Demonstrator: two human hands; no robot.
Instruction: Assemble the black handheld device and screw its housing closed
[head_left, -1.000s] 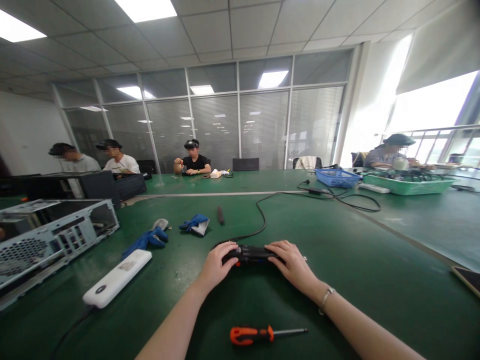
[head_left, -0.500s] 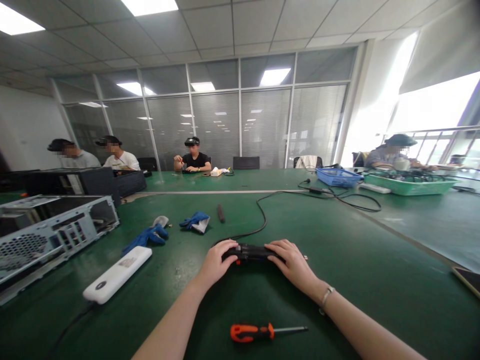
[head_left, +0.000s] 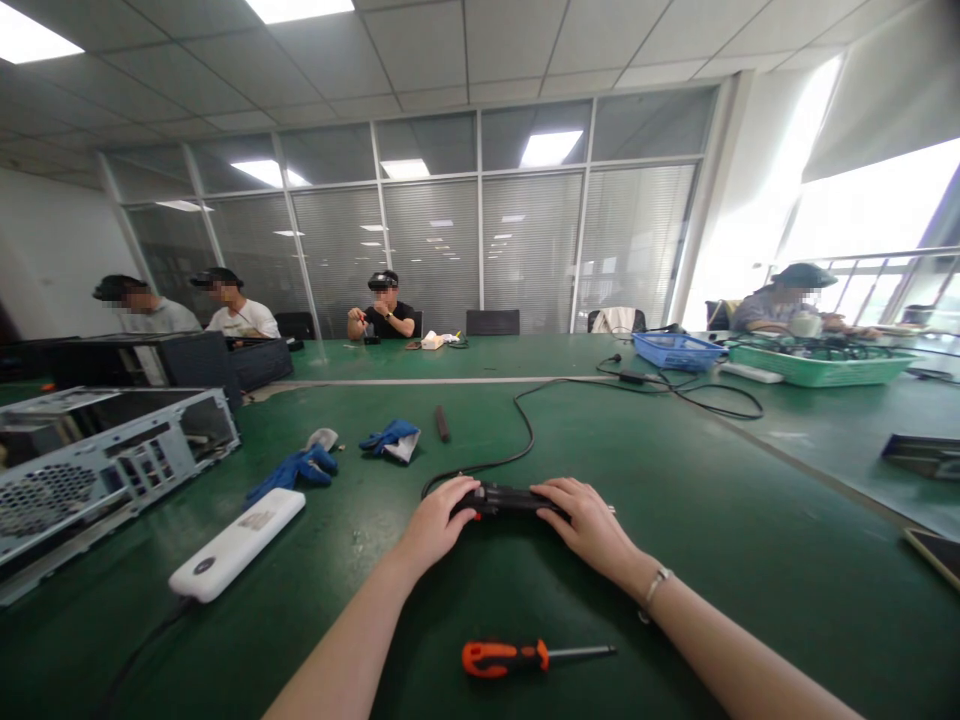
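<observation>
A black elongated device (head_left: 504, 498) lies flat on the green table (head_left: 697, 520), with a black cable (head_left: 525, 430) running from it toward the back. My left hand (head_left: 439, 522) grips its left end, fingers curled over it. My right hand (head_left: 589, 525) covers its right end, fingers wrapped round it. An orange-handled screwdriver (head_left: 525, 655) lies on the table just in front of my hands, its shaft pointing right.
An open computer case (head_left: 97, 470) sits at the left, a white power strip (head_left: 236, 543) beside it. Blue gloves (head_left: 300, 470) and a dark rod (head_left: 442, 423) lie further back. Blue basket (head_left: 675, 352), green tray (head_left: 821, 366) and seated people are beyond.
My hands and the device stay in place. The view has tilted slightly, and a dark flat object has appeared at the right on the neighbouring table.
</observation>
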